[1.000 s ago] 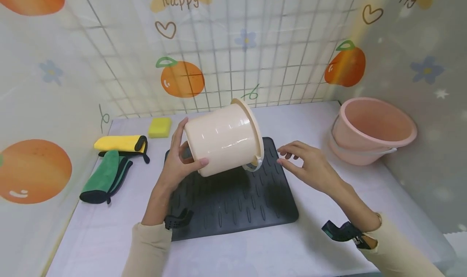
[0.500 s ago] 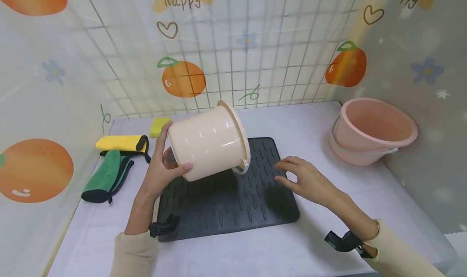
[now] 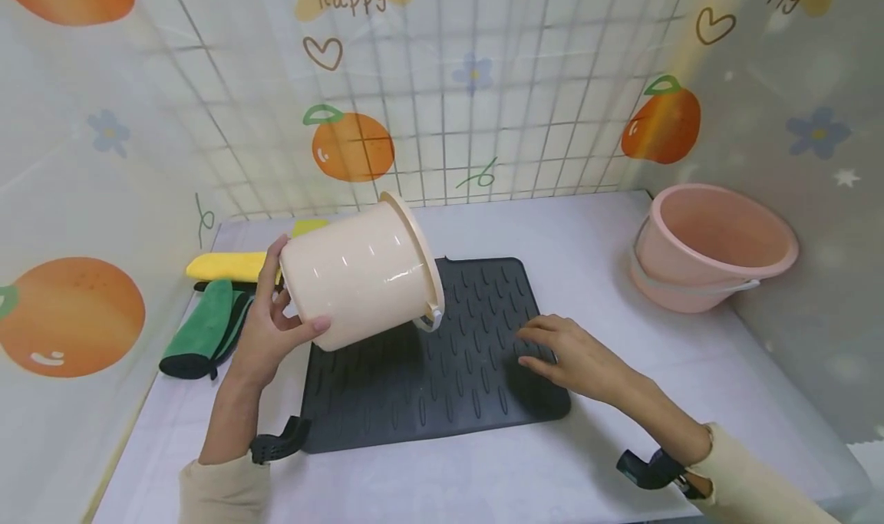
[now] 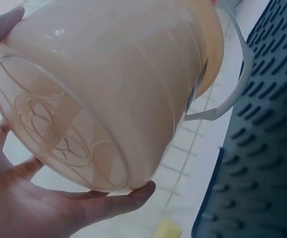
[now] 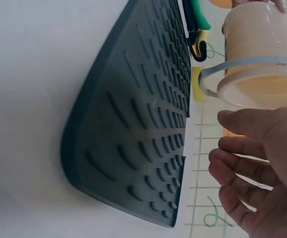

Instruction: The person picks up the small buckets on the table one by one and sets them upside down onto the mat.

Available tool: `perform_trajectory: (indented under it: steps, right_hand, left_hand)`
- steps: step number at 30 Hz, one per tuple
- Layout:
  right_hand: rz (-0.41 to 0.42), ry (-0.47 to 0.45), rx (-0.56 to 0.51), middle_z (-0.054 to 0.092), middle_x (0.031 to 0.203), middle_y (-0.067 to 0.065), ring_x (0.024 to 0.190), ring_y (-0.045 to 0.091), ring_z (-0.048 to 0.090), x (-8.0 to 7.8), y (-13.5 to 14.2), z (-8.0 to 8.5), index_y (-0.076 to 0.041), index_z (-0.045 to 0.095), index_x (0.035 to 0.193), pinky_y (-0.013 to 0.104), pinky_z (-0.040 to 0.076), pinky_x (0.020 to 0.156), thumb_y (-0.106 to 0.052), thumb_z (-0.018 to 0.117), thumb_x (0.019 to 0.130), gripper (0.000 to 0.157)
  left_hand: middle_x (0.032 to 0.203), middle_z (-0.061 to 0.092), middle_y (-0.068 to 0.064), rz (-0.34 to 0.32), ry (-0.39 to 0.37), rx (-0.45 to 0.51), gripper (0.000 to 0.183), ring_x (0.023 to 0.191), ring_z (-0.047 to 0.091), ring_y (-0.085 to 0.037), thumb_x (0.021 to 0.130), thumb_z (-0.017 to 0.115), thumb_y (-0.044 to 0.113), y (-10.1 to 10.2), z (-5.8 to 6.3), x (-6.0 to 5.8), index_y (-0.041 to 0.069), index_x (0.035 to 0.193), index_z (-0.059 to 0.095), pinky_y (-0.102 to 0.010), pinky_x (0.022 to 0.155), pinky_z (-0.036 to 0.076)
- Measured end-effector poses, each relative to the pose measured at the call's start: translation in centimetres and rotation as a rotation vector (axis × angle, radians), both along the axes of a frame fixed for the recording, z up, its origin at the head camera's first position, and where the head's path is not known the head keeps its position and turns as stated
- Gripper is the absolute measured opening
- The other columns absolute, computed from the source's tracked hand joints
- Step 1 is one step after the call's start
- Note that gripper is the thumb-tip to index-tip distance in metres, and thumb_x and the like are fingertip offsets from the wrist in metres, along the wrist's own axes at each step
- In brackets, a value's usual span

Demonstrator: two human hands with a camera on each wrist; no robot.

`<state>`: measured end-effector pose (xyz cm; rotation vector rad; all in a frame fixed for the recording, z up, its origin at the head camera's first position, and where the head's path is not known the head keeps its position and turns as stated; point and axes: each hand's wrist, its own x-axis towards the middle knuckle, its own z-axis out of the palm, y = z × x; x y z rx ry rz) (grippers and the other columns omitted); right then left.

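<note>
My left hand point(image 3: 269, 328) grips a cream plastic bucket point(image 3: 359, 275) by its base end, thumb on the near side and fingers spread round the bottom. The bucket is tipped on its side in the air, its mouth turned to the right. In the left wrist view its moulded base point(image 4: 49, 129) and hanging pale handle point(image 4: 238, 94) show. Below it lies a black ridged mat point(image 3: 428, 386). My right hand point(image 3: 580, 359) hovers over the mat's right edge, fingers loosely bent and holding nothing, apart from the bucket.
A pink bucket point(image 3: 680, 278) with its handle down stands at the right of the table. On the left lie a green cloth point(image 3: 203, 328) and a yellow cloth point(image 3: 224, 266), both rolled. A yellow sponge point(image 3: 308, 226) is partly hidden behind the cream bucket. Printed curtains enclose the table.
The left hand has carried the cream bucket leftward and slightly down, so it now covers part of the yellow cloth and sponge. The right hand has dropped slightly toward me.
</note>
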<state>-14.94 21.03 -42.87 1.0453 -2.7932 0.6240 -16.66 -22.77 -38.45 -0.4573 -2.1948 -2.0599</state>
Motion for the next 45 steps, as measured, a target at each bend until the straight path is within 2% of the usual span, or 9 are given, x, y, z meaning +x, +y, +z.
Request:
perform_trajectory:
  steps: [10, 19, 24, 28, 32, 37, 41, 44, 45]
  right_hand:
    - [0.018, 0.01, 0.066, 0.065, 0.112, 0.005, 0.102, 0.024, 0.062, 0.5, -0.1, -2.0, -0.001, 0.072, 0.115, 0.044, 0.051, 0.088, -0.023, 0.084, 0.083, 0.04]
    - [-0.049, 0.006, 0.188, 0.066, 0.111, 0.005, 0.101, 0.024, 0.062, 1.2, 0.2, -3.4, -0.002, 0.072, 0.115, 0.043, 0.051, 0.084, -0.028, 0.087, 0.079, 0.046]
    - [-0.047, 0.016, 0.175, 0.063, 0.11, 0.004, 0.1, 0.024, 0.062, 1.4, 0.3, -3.9, -0.002, 0.073, 0.112, 0.042, 0.051, 0.082, -0.026, 0.088, 0.078, 0.044]
    - [-0.028, 0.022, 0.15, 0.062, 0.108, 0.004, 0.096, 0.022, 0.061, 1.5, 0.2, -3.9, -0.001, 0.074, 0.111, 0.04, 0.051, 0.079, -0.024, 0.088, 0.077, 0.043]
    - [-0.016, 0.007, 0.144, 0.061, 0.108, 0.005, 0.096, 0.021, 0.06, 1.4, 0.2, -3.8, 0.001, 0.074, 0.111, 0.039, 0.05, 0.078, -0.024, 0.088, 0.078, 0.044]
    - [-0.016, -0.009, 0.139, 0.061, 0.109, 0.005, 0.096, 0.021, 0.059, 1.3, 0.2, -3.6, 0.003, 0.073, 0.112, 0.038, 0.049, 0.078, -0.024, 0.088, 0.078, 0.046]
    - [-0.018, -0.022, 0.139, 0.06, 0.11, 0.005, 0.096, 0.02, 0.058, 1.4, 0.2, -3.7, 0.003, 0.073, 0.113, 0.039, 0.048, 0.08, -0.024, 0.087, 0.078, 0.046]
    - [-0.012, -0.031, 0.144, 0.059, 0.11, 0.005, 0.097, 0.021, 0.058, 1.4, 0.1, -3.7, 0.004, 0.073, 0.113, 0.04, 0.047, 0.082, -0.024, 0.087, 0.079, 0.046]
    - [-0.01, -0.032, 0.146, 0.059, 0.111, 0.005, 0.097, 0.021, 0.058, 1.5, 0.1, -3.8, 0.004, 0.073, 0.113, 0.041, 0.047, 0.082, -0.023, 0.087, 0.079, 0.046]
  left_hand:
    - [0.16, 0.018, -0.002, 0.046, -0.029, 0.045, 0.111, 0.126, 0.046, -0.027, 0.08, 0.068, -0.017, -3.5, 0.9, 1.3, 0.039, 0.16, 0.015, -0.03, 0.082, 0.057]
    - [0.16, 0.012, -0.002, 0.076, 0.03, 0.067, 0.112, 0.123, 0.045, -0.026, 0.076, 0.064, -0.026, -6.6, 1.7, 2.3, 0.033, 0.16, 0.019, -0.026, 0.083, 0.055]
    - [0.162, 0.011, 0.002, 0.109, 0.032, 0.046, 0.113, 0.121, 0.046, -0.023, 0.075, 0.065, -0.027, -8.2, 2.5, 2.6, 0.033, 0.16, 0.02, -0.024, 0.08, 0.055]
    - [0.162, 0.012, 0.003, 0.121, 0.014, 0.018, 0.112, 0.122, 0.042, -0.027, 0.075, 0.066, -0.026, -9.6, 3.4, 2.7, 0.033, 0.16, 0.021, -0.023, 0.078, 0.056]
    - [0.161, 0.014, 0.001, 0.135, 0.002, -0.042, 0.112, 0.13, 0.029, -0.034, 0.075, 0.067, -0.025, -11.0, 4.1, 2.8, 0.033, 0.16, 0.022, -0.02, 0.075, 0.055]
    - [0.163, 0.008, 0.003, 0.134, -0.024, -0.13, 0.112, 0.143, 0.015, -0.033, 0.077, 0.068, -0.024, -12.9, 4.9, 2.6, 0.035, 0.16, 0.02, -0.016, 0.075, 0.054]
    - [0.163, 0.003, 0.007, 0.186, -0.042, -0.357, 0.112, 0.147, 0.014, -0.034, 0.081, 0.073, -0.013, -13.9, 5.5, 2.1, 0.041, 0.159, 0.015, -0.011, 0.075, 0.051]
    - [0.163, 0.003, 0.009, 0.235, -0.044, -0.54, 0.114, 0.145, 0.017, -0.044, 0.082, 0.08, -0.001, -14.2, 5.9, 1.6, 0.046, 0.158, 0.01, -0.008, 0.072, 0.048]
    - [0.163, 0.003, 0.009, 0.239, -0.049, -0.572, 0.114, 0.144, 0.018, -0.047, 0.081, 0.081, 0.002, -14.2, 6.0, 1.5, 0.047, 0.158, 0.01, -0.008, 0.072, 0.047]
